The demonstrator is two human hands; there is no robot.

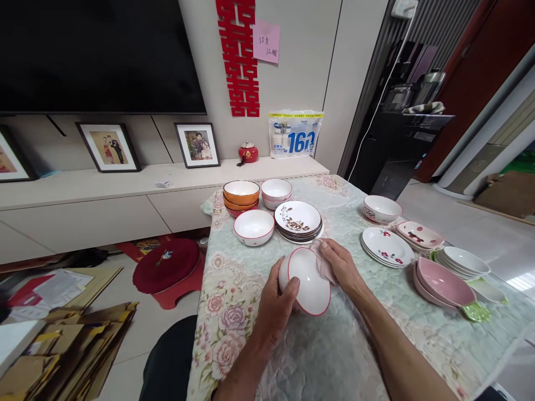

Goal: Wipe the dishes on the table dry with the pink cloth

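A white bowl with a red rim [308, 284] is tilted up above the table, its inside facing me. My left hand [279, 295] grips it from the left, thumb over the rim. At the bowl's right edge, my right hand [337, 260] is closed on a pale pinkish cloth [325, 266] that presses against the rim. Just beyond the hands lies a stack of brown-patterned plates [297, 217]. A white bowl [254, 228] stands to its left, with stacked orange and red bowls [241, 192] and pink-edged bowls [276, 190] behind.
On the right of the flowered tablecloth [234, 312] stand flowered plates [387, 245], a white bowl [382, 209], spotted dishes [419, 234], pink bowls [445, 281] and small white dishes [466, 260]. A red stool [169, 267] and flattened cardboard [83, 345] are at the left.
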